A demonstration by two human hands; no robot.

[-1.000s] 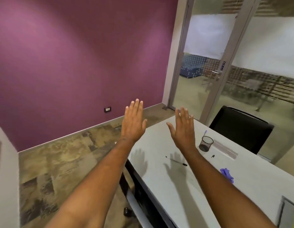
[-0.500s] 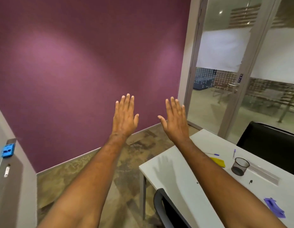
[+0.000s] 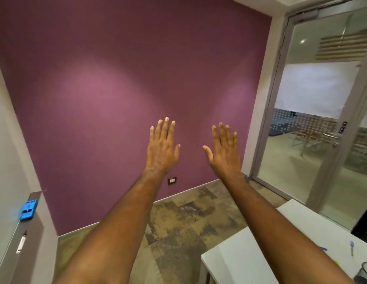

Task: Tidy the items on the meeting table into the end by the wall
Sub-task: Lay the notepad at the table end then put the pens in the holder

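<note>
- Head view: the white counter (image 3: 248,257) sits in the lower right corner, only its near corner and part of its top in frame; the rest runs off the right and bottom edges.
- On the counter, near the right edge: a purple-capped pen (image 3: 352,248) lying flat, a blue pen tip (image 3: 323,249) just showing past the right forearm, and the rim of a black mesh cup (image 3: 365,271) cut off at the corner.
- A small yellow sliver beside the forearm is too hidden to identify.
- Left hand (image 3: 162,149) and right hand (image 3: 225,153) are raised side by side in front of the purple wall (image 3: 117,89), backs to the camera, fingers (image 3: 166,128) straight and spread, holding nothing, well above the counter.
- The right forearm crosses over the counter and covers part of it.
- Surroundings: a wall socket (image 3: 172,181) low on the purple wall, mottled floor (image 3: 188,226), a glass door (image 3: 322,130) at right, a dark chair edge (image 3: 365,222), and a blue eraser (image 3: 28,209) on a ledge at left.
</note>
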